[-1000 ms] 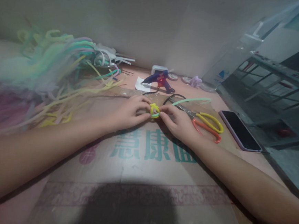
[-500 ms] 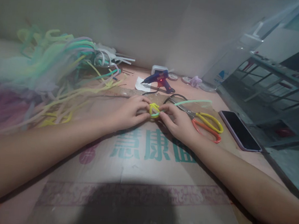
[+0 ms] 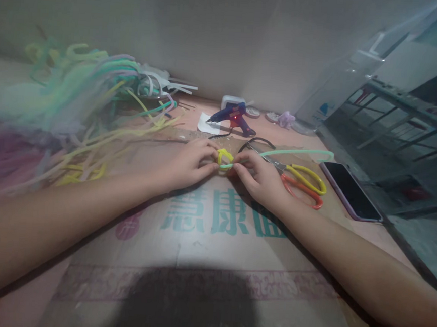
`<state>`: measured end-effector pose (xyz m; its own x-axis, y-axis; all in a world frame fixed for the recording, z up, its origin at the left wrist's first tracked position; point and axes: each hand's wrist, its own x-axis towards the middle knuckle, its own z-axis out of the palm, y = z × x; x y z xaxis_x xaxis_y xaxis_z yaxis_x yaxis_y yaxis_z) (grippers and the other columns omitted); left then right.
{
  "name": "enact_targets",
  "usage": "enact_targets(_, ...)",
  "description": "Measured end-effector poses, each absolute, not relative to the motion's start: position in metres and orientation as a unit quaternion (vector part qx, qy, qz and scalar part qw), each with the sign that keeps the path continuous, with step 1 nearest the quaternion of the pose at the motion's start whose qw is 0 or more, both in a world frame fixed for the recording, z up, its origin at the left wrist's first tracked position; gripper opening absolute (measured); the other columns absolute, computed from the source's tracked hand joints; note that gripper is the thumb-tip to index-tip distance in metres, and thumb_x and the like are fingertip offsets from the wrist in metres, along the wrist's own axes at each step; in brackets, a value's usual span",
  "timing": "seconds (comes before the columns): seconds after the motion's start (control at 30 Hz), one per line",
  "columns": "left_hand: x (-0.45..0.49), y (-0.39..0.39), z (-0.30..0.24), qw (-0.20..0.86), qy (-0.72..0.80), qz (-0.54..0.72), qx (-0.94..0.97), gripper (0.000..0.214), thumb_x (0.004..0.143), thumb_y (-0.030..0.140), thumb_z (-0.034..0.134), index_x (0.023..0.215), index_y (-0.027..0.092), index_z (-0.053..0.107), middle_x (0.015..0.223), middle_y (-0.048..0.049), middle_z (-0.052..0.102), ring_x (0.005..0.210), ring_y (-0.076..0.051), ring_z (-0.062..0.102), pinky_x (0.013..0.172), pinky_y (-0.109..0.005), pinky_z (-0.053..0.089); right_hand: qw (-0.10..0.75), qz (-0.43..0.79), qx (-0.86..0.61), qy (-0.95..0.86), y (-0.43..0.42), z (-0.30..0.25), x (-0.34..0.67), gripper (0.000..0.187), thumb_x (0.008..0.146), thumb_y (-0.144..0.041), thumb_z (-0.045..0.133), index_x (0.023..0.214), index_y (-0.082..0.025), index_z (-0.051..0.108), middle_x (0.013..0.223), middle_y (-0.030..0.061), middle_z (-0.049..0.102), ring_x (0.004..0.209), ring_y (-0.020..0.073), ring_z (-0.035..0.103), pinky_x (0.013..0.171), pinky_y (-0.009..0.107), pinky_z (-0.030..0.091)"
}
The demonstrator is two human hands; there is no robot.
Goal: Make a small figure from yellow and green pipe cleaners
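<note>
Between my two hands is a small looped shape of bent yellow pipe cleaner. A mint-green pipe cleaner crosses its near side, passes through my right fingers, and trails off to the right. My left hand pinches the left side of the yellow shape with thumb and fingers. My right hand is closed in a pinch on the green pipe cleaner at the shape's right side. Just behind my right hand lie scissors with one yellow and one orange handle, their blades partly hidden.
A blue glue gun with a red light rests on white paper at the back. Left is a blurred heap of pastel pipe cleaners. A phone lies at the right edge. Printed cardboard covers the table.
The green pipe cleaner's free end has swung farther right, to near the phone, and its tip now bends. Its stretch across the yellow shape lies straighter. Both hands have barely moved.
</note>
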<state>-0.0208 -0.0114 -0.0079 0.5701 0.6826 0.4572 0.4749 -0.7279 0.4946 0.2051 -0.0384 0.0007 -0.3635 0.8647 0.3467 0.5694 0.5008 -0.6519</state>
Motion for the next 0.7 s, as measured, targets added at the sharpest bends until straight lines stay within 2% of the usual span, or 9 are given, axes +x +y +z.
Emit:
enact_targets(0.2,-0.021,-0.0099,-0.0085,0.18,0.32,0.326,0.871,0.017,0.094,0.028,0.052,0.096,0.017,0.066,0.112,-0.0091,0.063,0.108,-0.023,0.059,0.099,-0.039,0.046,0.327,0.203,-0.453,-0.804,-0.0386,0.0035,0.2056,0.027,0.095,-0.027,0.053,0.12,-0.023,0.06,0.09,0.0018,0.078,0.082,0.0204,0.073,0.077,0.032,0.054)
enact_targets(0.43,-0.0204,-0.0131,-0.0067,0.179,0.309,0.329,0.874,0.023,0.096,0.03,0.051,0.102,0.019,0.07,0.115,-0.0085,0.063,0.111,-0.023,0.059,0.101,-0.039,0.045,0.313,0.159,-0.445,-0.824,-0.0384,0.0051,0.2051,0.017,0.095,-0.026,0.052,0.1,-0.02,0.066,0.094,0.0037,0.077,0.084,0.0201,0.071,0.076,0.03,0.051)
enact_targets(0.7,-0.0208,-0.0122,-0.0071,0.173,0.311,0.32,0.878,0.021,0.096,0.033,0.054,0.1,0.02,0.071,0.117,-0.007,0.063,0.113,-0.022,0.059,0.102,-0.039,0.045,0.315,0.16,-0.446,-0.822,-0.0379,0.0027,0.2057,0.015,0.095,-0.027,0.052,0.099,-0.02,0.065,0.093,0.0039,0.076,0.084,0.0204,0.07,0.077,0.031,0.049)
